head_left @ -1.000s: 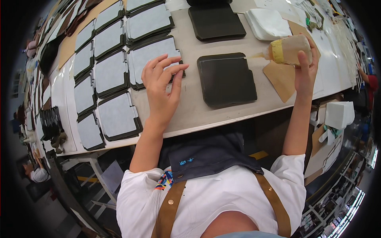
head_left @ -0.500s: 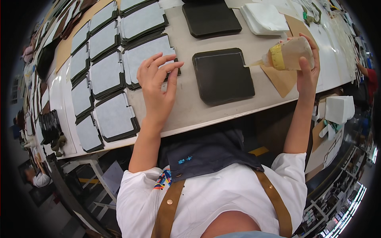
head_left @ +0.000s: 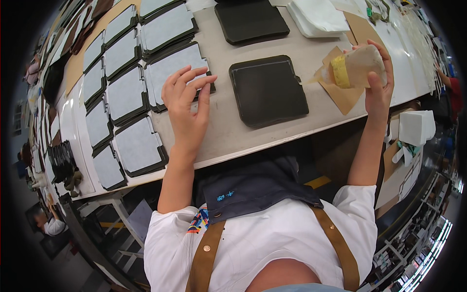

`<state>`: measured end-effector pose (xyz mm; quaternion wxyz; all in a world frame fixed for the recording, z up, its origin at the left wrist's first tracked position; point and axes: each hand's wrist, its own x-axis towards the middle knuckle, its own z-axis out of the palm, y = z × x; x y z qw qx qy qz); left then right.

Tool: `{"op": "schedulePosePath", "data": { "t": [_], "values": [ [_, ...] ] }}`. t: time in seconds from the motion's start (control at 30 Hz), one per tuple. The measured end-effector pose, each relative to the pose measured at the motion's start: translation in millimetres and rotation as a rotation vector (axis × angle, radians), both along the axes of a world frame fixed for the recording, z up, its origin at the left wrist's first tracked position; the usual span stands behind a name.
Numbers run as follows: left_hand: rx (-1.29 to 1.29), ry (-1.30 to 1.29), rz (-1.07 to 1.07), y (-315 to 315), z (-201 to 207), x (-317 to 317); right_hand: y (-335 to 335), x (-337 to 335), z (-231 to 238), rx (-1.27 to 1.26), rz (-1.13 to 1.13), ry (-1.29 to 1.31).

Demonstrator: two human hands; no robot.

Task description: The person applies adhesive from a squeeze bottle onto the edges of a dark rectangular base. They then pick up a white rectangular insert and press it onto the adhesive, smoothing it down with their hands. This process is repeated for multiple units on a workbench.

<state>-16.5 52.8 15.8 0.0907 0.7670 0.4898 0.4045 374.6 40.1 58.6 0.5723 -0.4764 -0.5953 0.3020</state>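
In my right hand (head_left: 379, 82) is a translucent squeeze bottle (head_left: 359, 66) with yellow tape round its neck. The bottle lies sideways, its thin nozzle pointing left at the right edge of a dark flat panel (head_left: 267, 92). That panel has a small notch on its right side and a thin light line along its top edge. My left hand (head_left: 188, 104) hovers left of the panel with fingers apart and nothing in them. Just beyond it are stacks of dark-edged pieces with pale grey faces (head_left: 127, 95).
Another dark panel (head_left: 251, 22) lies farther back, with a stack of white sheets (head_left: 318, 18) to its right. Brown card (head_left: 346, 100) lies under the bottle. A white block-like stack (head_left: 416, 127) sits below the table's right side. Other people are at the far left and right.
The view has shifted slightly, so the panels and stacks sit a little farther left. My right hand still holds the bottle beside the panel, and my left hand stays raised.
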Motion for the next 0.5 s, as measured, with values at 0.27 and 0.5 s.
{"op": "schedulePosePath", "data": {
  "t": [0.27,0.5],
  "values": [
    [-0.007,-0.001,-0.003,0.5,-1.2,-0.3,-12.5,0.4,0.0,-0.03,0.014,0.034],
    [0.03,-0.027,0.003,2.4,-3.7,0.8,-8.3,-1.2,-6.0,-0.015,-0.007,-0.002]
  ]
}}
